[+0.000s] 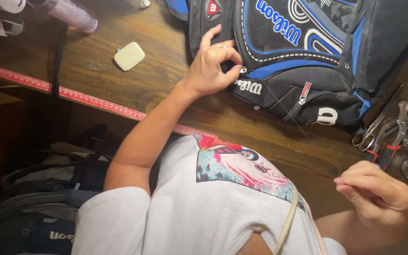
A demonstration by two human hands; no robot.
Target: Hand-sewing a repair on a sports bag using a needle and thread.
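Left hand (211,66) pinches the zipper pull (243,71) on the black-and-blue bag (308,52) lying across the wooden surface (95,75), while right hand (378,193), nearer the body, pinches taut thread (284,106) running diagonally from the bag.

Dark wooden workbench (166,89) under me, a red measuring strip (86,98) fixed along its near edge. On it: my black-and-blue sports bag (308,52), lying flat; a small cream rounded-square case (129,56) well left of it; scissors (371,132) and red-handled pliers (395,132) side by side at the right; a pinkish glittery tube (72,14) near the far left corner
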